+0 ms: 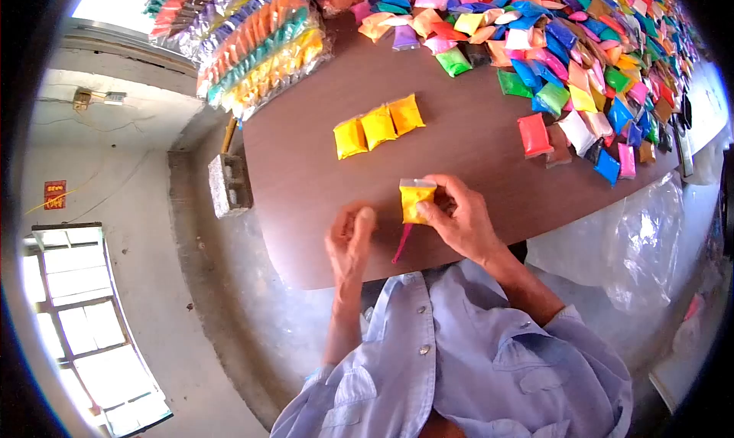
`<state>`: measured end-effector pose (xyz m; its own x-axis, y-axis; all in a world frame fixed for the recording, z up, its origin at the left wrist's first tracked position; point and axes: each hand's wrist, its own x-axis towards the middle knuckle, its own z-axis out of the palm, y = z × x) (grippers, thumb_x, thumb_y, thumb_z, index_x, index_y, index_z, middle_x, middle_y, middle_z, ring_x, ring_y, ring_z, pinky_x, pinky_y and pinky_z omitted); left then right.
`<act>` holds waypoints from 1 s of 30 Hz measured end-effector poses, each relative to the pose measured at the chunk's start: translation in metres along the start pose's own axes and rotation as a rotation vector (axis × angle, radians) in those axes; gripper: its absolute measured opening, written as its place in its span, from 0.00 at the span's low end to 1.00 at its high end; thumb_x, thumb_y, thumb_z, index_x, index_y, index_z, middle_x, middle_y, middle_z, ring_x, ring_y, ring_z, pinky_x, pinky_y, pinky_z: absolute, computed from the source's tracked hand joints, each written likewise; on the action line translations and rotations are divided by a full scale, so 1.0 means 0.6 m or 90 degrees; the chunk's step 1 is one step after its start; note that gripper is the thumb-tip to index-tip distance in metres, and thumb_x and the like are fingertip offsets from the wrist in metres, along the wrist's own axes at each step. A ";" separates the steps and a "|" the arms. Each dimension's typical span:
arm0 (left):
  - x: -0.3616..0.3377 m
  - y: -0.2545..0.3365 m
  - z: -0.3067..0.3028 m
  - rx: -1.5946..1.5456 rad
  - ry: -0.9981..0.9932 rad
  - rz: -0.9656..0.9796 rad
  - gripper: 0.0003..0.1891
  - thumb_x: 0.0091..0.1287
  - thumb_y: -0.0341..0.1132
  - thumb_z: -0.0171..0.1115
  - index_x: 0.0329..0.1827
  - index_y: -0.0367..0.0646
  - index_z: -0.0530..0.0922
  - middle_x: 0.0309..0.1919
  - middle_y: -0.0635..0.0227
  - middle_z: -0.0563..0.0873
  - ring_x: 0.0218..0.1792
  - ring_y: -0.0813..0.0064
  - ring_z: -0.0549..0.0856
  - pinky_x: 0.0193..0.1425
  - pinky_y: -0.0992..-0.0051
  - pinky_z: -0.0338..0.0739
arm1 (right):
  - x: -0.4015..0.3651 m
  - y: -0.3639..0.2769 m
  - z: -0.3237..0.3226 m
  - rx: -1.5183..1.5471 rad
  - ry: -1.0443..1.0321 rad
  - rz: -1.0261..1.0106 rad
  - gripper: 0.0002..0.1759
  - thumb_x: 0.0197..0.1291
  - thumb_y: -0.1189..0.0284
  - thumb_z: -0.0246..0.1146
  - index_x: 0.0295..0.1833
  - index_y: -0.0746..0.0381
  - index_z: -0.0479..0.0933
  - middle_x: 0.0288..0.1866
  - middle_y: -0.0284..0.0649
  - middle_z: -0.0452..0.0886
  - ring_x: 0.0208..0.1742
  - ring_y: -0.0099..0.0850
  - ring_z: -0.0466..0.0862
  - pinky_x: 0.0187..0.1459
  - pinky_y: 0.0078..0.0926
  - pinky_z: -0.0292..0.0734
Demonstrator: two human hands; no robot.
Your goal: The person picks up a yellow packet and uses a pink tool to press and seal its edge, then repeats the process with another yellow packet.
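My right hand (463, 218) pinches a small yellow packet (413, 202) with a clear top strip, held up over the near part of the table. Just left of it, my left hand (352, 235) is raised with its fingers curled in; what they hold, if anything, I cannot make out. Below the packet a thin dark-pink strip (401, 244) shows near the table edge. Farther back, three yellow packets (378, 127) lie side by side in a slanted row on the brown table (298, 162).
A large heap of packets in many colours (550, 55) covers the back right. Clear bags of coloured packets (260, 48) are stacked at the back left. Clear plastic sheeting (634, 239) hangs past the right edge. A concrete block (228, 185) stands beyond the left edge.
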<state>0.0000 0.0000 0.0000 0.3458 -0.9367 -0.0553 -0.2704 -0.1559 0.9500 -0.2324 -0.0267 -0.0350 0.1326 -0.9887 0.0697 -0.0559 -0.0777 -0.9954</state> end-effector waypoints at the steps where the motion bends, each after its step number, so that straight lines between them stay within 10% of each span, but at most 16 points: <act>1: -0.003 0.001 0.001 -0.001 -0.002 -0.004 0.13 0.73 0.37 0.73 0.54 0.39 0.87 0.38 0.72 0.88 0.39 0.80 0.84 0.46 0.79 0.78 | 0.001 -0.010 -0.012 -0.033 0.026 -0.001 0.24 0.70 0.70 0.73 0.68 0.64 0.77 0.52 0.47 0.89 0.50 0.32 0.91 0.50 0.29 0.88; 3: 0.004 -0.006 0.020 0.146 0.090 0.024 0.11 0.72 0.34 0.72 0.53 0.38 0.87 0.39 0.67 0.89 0.41 0.76 0.87 0.50 0.73 0.83 | 0.004 -0.024 -0.077 -0.127 0.073 0.028 0.25 0.69 0.68 0.72 0.67 0.62 0.77 0.51 0.53 0.89 0.53 0.46 0.92 0.52 0.40 0.88; 9: 0.059 -0.089 -0.145 0.623 0.243 0.253 0.21 0.72 0.37 0.71 0.66 0.41 0.83 0.67 0.51 0.84 0.68 0.48 0.80 0.75 0.52 0.73 | -0.009 -0.004 -0.154 -0.279 0.132 0.007 0.27 0.69 0.71 0.71 0.71 0.64 0.75 0.57 0.53 0.88 0.53 0.45 0.92 0.52 0.40 0.87; 30: 0.084 -0.133 -0.190 0.680 0.255 0.109 0.24 0.79 0.44 0.63 0.70 0.37 0.80 0.72 0.50 0.80 0.73 0.49 0.76 0.79 0.53 0.68 | -0.010 0.017 -0.159 -0.437 0.120 -0.103 0.16 0.71 0.77 0.66 0.63 0.68 0.82 0.60 0.52 0.85 0.61 0.51 0.86 0.61 0.44 0.84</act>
<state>0.1414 0.0013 -0.0437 0.4396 -0.8343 0.3327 -0.8980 -0.4013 0.1804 -0.3285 -0.0339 -0.0391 0.0219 -0.9584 0.2846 -0.6658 -0.2263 -0.7110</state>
